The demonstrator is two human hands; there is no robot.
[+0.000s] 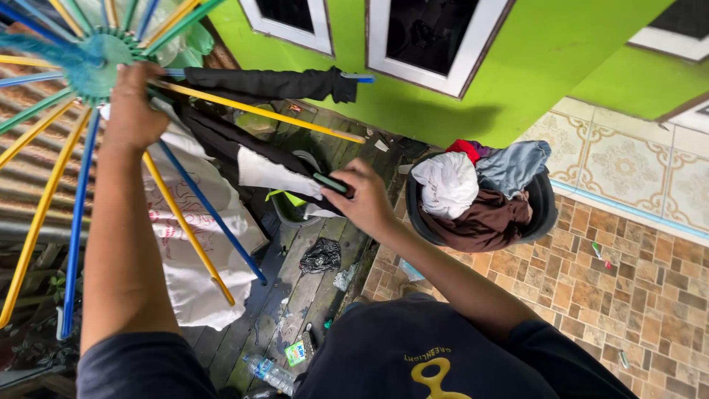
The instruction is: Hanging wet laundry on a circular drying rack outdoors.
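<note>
My left hand (131,103) reaches up and grips the teal hub (100,55) of an umbrella-style drying rack with yellow, blue and green spokes. My right hand (362,198) holds the end of a black-and-white garment (251,159) with a green band, draped over a spoke. Another black garment (269,83) hangs along a yellow spoke (258,111) above it. A white printed cloth (188,244) hangs lower on the rack.
A dark basin (545,210) heaped with white, brown, blue and red laundry sits on the brick paving to the right. Below lie dark wooden planks (310,295) with a plastic bottle (269,373), a black bag and litter. A green wall with white window frames stands behind.
</note>
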